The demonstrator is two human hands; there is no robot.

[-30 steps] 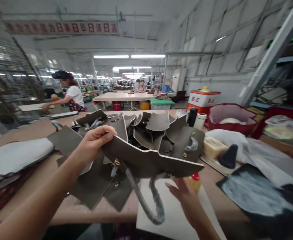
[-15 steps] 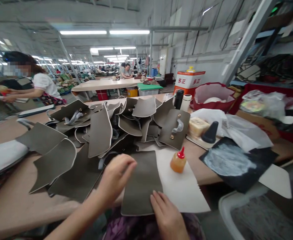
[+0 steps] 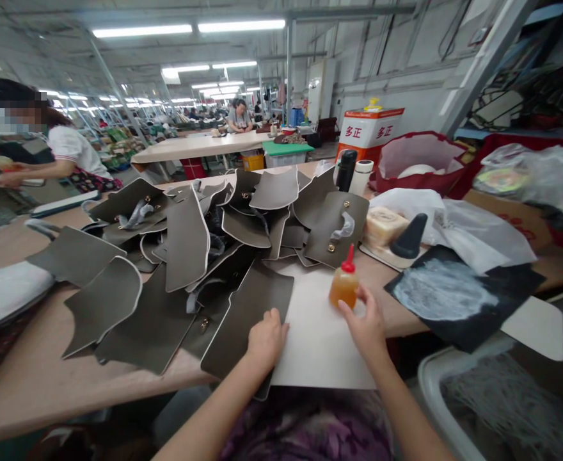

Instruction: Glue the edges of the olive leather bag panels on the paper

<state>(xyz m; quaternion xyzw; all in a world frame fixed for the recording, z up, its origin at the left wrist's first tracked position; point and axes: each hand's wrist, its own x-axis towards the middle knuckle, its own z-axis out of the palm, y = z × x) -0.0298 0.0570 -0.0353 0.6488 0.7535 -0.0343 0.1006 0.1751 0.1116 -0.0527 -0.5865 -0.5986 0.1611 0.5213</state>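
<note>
My left hand (image 3: 266, 338), fingers curled, grips the right edge of a dark grey-brown leather-like panel (image 3: 247, 314). The panel lies slanted, its left side against the pile and its right edge over a white sheet (image 3: 317, 346). My right hand (image 3: 368, 323) has thumb and fingers closed around the lower right of a squeeze bottle (image 3: 343, 287) with amber liquid and a red nozzle. Upright, the bottle stands at the sheet's right edge. Several similar panels (image 3: 185, 240) are heaped beyond my left hand, some with gold fittings and wrapped handles.
Right of the bottle are a cream block (image 3: 384, 225), a black cone-shaped object (image 3: 410, 237) and a white-smeared black sheet (image 3: 447, 291). A black bottle (image 3: 346, 169) stands behind the pile. A tub (image 3: 428, 378) sits below the table's right edge. A co-worker (image 3: 65, 147) is at far left.
The panel in front of me has shifted left and turned, baring more white sheet. My left hand has come down onto its edge. My right hand has left the panel and closed on the bottle.
</note>
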